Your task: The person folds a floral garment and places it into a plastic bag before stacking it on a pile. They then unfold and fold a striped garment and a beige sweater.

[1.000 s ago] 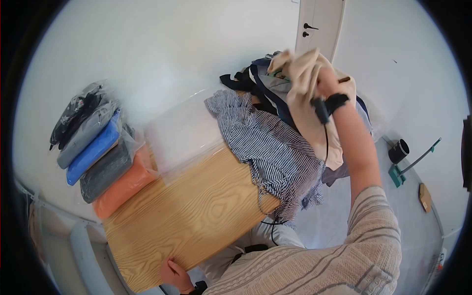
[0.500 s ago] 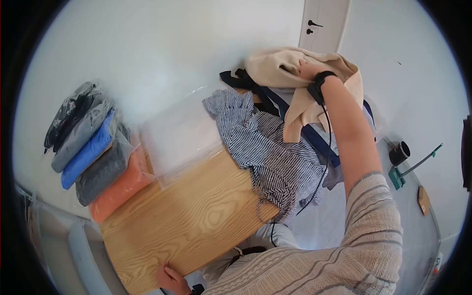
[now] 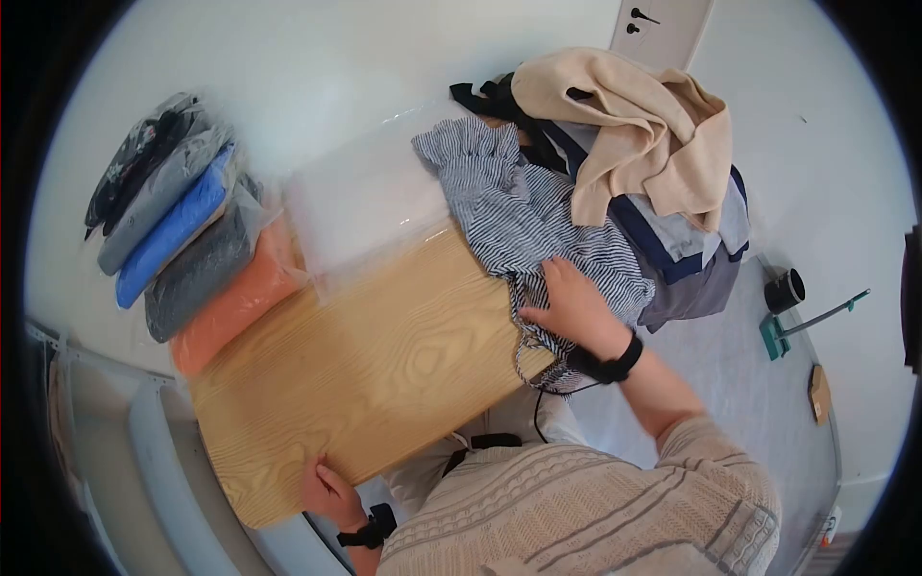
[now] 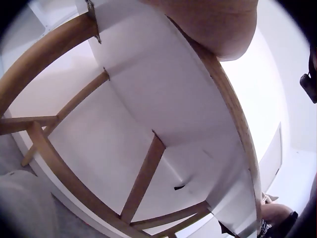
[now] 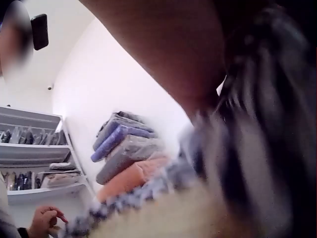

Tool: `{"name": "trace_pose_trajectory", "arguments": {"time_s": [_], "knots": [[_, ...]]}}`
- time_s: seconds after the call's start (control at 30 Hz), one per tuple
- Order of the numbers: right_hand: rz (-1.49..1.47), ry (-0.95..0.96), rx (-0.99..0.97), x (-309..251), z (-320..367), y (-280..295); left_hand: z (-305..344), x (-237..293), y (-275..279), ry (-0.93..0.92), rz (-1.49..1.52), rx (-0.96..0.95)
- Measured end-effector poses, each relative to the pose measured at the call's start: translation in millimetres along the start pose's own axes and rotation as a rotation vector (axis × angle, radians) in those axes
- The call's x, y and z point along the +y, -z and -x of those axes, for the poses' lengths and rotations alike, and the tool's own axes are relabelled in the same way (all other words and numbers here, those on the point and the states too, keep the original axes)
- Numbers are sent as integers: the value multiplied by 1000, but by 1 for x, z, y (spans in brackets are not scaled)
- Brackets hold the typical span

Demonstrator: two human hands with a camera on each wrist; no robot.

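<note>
The right hand [image 3: 581, 312], thumb and fingers spread with no visible grip, is over the near part of the striped garment [image 3: 499, 197] — its length running forward-left beyond the fingertips — while the left hand [image 3: 333, 494] rests loosely at the tabletop [image 3: 375, 374] edge, farther off.

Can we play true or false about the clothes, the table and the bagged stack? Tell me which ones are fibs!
1. The right grip is at the striped garment. True.
2. A grip is holding the beige garment. False: the beige garment lies on the clothes heap, with no grip on it.
3. Clear plastic lies between the bagged stack and the striped garment. True.
4. The blue bundle is lowest in the stack. False: the orange bundle is.
5. The left grip rests at the wooden table's edge. True.
6. The door handle is green. False: the door handle is black.
</note>
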State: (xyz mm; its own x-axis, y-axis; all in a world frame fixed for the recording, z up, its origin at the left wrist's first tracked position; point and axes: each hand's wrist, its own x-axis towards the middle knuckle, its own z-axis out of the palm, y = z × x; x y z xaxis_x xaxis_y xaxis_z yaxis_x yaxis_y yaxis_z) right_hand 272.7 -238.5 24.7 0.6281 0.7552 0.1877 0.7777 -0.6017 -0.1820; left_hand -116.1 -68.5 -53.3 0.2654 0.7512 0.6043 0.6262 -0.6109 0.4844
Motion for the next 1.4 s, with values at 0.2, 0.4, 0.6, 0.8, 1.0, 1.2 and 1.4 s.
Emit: {"name": "trace_pose_trajectory", "arguments": {"time_s": [0.2,0.4,0.6,0.8,1.0,1.2,1.4], "knots": [[-412,-399,323,0,28,-36,-1,2,2,-30,-24,0],[-907,-571,999,37,49,17,-3,3,2,-12,53,18],[-1393,-383,1175,28,87,79,-1,1,0,63,137,3],[-1535,-153,635,13,83,84,-28,60,14,141,465,-358],[-1783,-23,218,-31,71,60,-73,169,24,-444,639,-718],[-1585,94,112,-51,84,54,-80,218,-13,-590,543,-786],[-878,144,167,-18,103,37,-125,224,-26,-315,591,-439]]}}
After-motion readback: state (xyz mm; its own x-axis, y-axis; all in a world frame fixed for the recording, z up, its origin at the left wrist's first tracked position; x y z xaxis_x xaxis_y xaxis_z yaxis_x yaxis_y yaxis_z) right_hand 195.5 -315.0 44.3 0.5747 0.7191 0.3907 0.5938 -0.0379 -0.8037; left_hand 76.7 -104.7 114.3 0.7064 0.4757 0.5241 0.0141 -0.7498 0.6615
